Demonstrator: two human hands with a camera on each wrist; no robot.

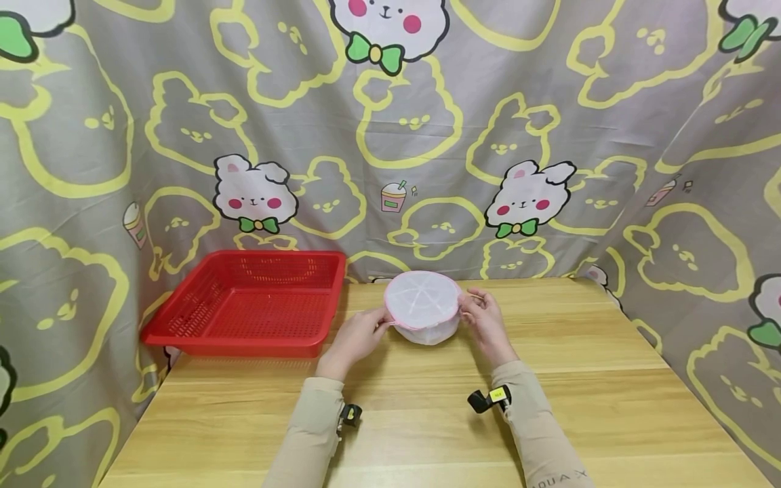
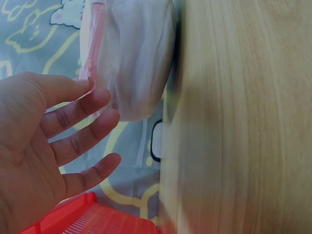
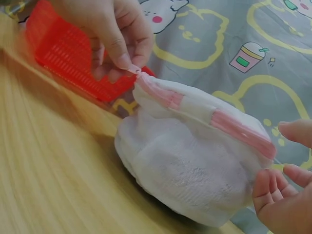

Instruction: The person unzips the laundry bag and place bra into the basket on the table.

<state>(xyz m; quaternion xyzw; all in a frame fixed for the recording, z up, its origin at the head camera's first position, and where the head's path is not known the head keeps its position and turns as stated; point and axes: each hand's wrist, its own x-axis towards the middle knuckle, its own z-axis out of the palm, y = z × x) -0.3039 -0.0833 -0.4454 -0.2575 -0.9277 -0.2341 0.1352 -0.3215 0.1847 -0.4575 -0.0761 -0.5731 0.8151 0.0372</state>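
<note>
I have the round white mesh bag (image 1: 424, 296) in front of me, near the back edge of the tabletop (image 1: 427, 413), to the right of the red basket (image 1: 234, 343) and well apart from it. Its flat round top tilts toward me; I can't tell whether its base bears fully on the wood.

My left hand (image 1: 356, 337) pinches the small pink tab (image 3: 132, 69) at the bag's left end between thumb and forefinger, while the other fingers (image 2: 87, 136) fan out loosely and hold nothing. My right hand (image 1: 490, 327) is at the opposite edge. There the thumb stands off from the fabric and the fingers bend in against the side; whether they truly grip it, I cannot tell.

I read the step in hand as working the pink trim (image 3: 241, 129), which looks like a zipper, along the bag's rim. How much of it is fastened doesn't show, so I won't call it finished. As I judge it, the next move calls for steadying the right edge firmly, then drawing the tab along the curve without letting the soft body fold into it. The thin mesh probably gives easily, so I'd pull lightly.
</note>
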